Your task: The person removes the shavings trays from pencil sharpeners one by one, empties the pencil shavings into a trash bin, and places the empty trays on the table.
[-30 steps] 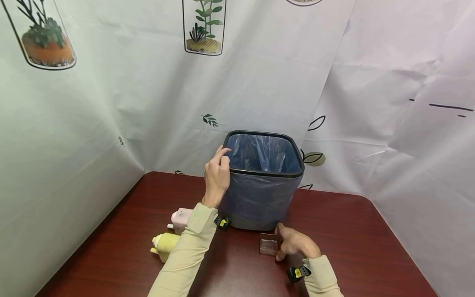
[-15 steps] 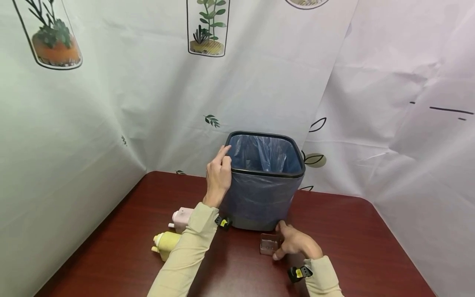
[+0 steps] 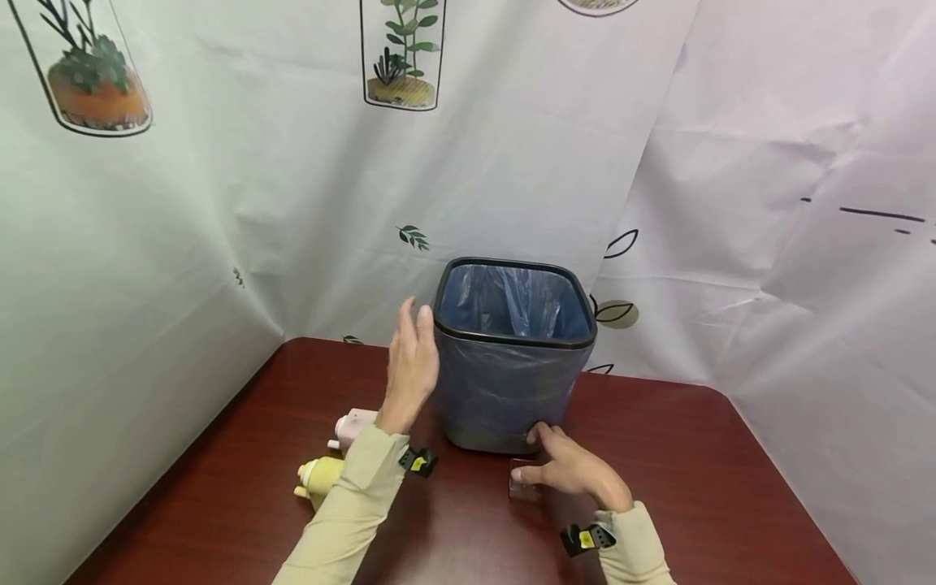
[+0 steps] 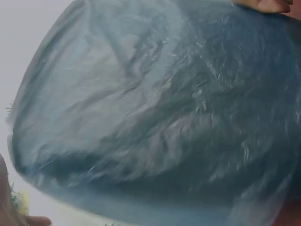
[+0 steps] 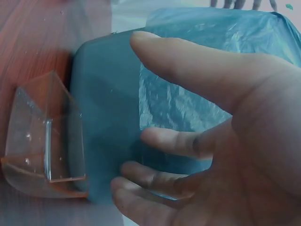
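A dark-rimmed trash can [image 3: 504,390] lined with a translucent blue bag stands at the table's far side. My left hand [image 3: 413,361] is upright beside its left wall, fingers straight and apart from the rim; the left wrist view is filled by the bag-covered wall [image 4: 155,108]. Near the can's base sits a small clear rectangular box [image 3: 525,492], also seen as a transparent, orange-edged box [image 5: 47,141] in the right wrist view. My right hand [image 3: 574,467] hovers over it with fingers spread and thumb above the box, holding nothing.
On the left of the table [image 3: 219,487], a pink bottle [image 3: 354,424] and a yellow bottle [image 3: 322,478] lie partly behind my left forearm. White printed cloth [image 3: 329,162] hangs behind and beside the table.
My left hand has let go of the can's rim and moved left, its fingers straightening. The right hand has shifted slightly left, its thumb now over the clear box.
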`<act>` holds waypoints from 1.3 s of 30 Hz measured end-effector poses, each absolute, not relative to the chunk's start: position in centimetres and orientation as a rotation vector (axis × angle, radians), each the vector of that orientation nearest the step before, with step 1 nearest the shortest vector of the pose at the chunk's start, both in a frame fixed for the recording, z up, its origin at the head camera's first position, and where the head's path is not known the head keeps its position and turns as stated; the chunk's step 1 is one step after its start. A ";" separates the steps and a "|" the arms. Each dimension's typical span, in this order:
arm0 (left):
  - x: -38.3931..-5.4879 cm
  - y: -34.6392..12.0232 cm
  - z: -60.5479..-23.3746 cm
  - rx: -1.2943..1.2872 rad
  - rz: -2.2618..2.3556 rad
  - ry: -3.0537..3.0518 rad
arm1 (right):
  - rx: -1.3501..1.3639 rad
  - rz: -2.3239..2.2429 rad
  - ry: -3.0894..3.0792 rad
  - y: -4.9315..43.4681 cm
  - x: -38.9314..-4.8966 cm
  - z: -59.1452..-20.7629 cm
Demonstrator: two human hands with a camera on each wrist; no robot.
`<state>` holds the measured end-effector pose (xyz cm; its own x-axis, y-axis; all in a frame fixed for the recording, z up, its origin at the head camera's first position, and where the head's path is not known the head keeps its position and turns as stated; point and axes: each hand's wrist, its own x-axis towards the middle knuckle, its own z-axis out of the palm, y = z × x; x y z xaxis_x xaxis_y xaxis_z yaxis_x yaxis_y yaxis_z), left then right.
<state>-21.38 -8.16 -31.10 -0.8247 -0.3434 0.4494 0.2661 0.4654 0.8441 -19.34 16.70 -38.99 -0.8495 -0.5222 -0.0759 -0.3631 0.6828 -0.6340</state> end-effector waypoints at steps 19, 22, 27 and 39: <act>-11.2 -16.3 -34.4 0.338 -0.720 -2.884 | -1.008 -1.088 2.504 12.5 -17.9 -39.2; -10.5 -17.1 -35.5 0.364 -0.679 -2.958 | -1.037 -1.139 2.483 11.2 -17.5 -39.7; -10.0 -17.8 -37.3 0.386 -0.695 -3.053 | -1.085 -1.179 2.447 9.0 -17.0 -40.5; -10.2 -18.0 -39.5 0.373 -0.789 -2.997 | -1.159 -1.057 2.473 4.1 -15.4 -42.2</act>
